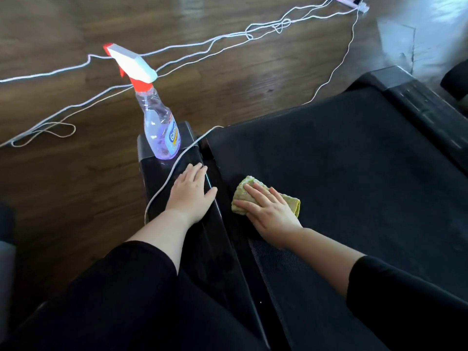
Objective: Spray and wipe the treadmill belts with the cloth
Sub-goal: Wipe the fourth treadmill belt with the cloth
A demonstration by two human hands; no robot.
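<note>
Two grips released, fingers flat: right grip [268, 211] presses folded yellow-green cloth [243, 190] on black treadmill belt [342, 160], near its left edge; left grip [192, 196] rests on glossy black side rail [217, 249]. Cloth soft, light, likely bunches; palm its middle.

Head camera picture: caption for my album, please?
Right hand presses the cloth on the treadmill belt; left hand rests on the rail by the spray bottle.

light: dim, daylight glare on floor [417, 34] top right | bottle cap [131, 63] overexposed | edges distorted
</note>
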